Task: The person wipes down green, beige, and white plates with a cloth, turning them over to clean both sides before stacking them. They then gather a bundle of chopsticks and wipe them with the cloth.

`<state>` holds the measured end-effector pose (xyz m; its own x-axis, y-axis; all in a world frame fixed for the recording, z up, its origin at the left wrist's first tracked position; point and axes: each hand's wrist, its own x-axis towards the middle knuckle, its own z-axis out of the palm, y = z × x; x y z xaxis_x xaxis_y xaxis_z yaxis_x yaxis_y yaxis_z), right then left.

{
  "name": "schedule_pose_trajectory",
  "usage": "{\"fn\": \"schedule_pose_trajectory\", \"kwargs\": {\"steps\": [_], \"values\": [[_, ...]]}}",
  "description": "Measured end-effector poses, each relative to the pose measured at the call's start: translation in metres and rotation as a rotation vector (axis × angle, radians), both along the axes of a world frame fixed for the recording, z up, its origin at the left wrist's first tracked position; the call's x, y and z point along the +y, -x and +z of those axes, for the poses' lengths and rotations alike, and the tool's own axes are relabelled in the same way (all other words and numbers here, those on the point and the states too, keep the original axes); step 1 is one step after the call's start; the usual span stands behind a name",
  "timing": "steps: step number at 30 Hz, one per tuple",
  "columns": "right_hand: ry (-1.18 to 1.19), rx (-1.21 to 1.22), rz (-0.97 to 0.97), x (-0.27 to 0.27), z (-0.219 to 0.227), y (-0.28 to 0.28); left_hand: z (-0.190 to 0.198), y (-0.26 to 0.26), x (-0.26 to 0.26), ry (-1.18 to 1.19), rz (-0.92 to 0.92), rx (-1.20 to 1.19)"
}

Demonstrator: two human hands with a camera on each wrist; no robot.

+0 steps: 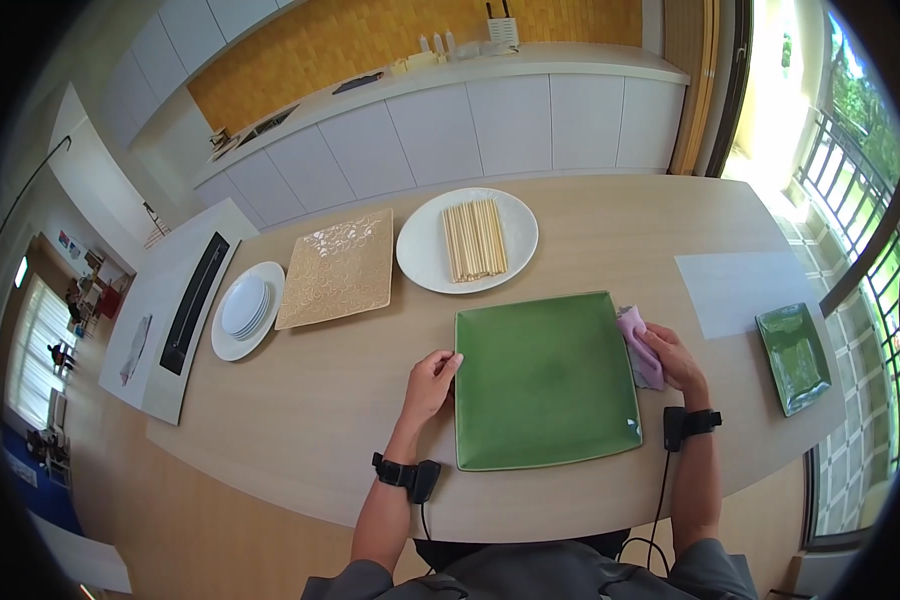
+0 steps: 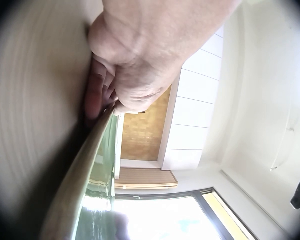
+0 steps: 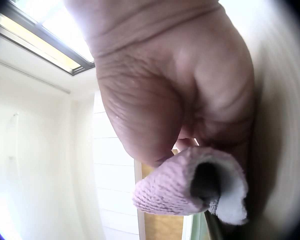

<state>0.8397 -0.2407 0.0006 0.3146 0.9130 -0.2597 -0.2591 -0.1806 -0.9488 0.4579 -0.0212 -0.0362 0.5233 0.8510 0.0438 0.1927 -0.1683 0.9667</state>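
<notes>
A large square green plate lies in front of me near the table's front edge. My left hand grips its left edge, thumb on the rim and fingers curled below, as the left wrist view shows the plate's edge running from the thumb. My right hand holds a pink cloth against the plate's right edge. Seen from the right wrist, the cloth is folded over, fuzzy pink outside with a pale inner side, and the thumb presses on it. The right fingertips are mostly hidden.
Behind the green plate stand a white oval plate bearing a bundle of pale sticks and a tan patterned square plate. Small white plates are stacked on a white dish at left. A small green dish sits far right.
</notes>
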Motion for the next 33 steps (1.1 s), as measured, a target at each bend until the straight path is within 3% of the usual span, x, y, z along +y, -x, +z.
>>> {"fn": "schedule_pose_trajectory", "kwargs": {"steps": [6, 31, 33], "values": [[-0.074, -0.184, 0.085, -0.003, 0.012, 0.009, 0.003, 0.000, -0.001, -0.004, 0.002, 0.003], [-0.017, -0.215, 0.075, -0.003, 0.011, 0.007, 0.004, -0.001, -0.003, -0.023, 0.002, 0.007], [-0.007, -0.299, 0.100, -0.003, 0.017, 0.010, 0.002, -0.001, -0.002, -0.028, 0.003, 0.000]]}}
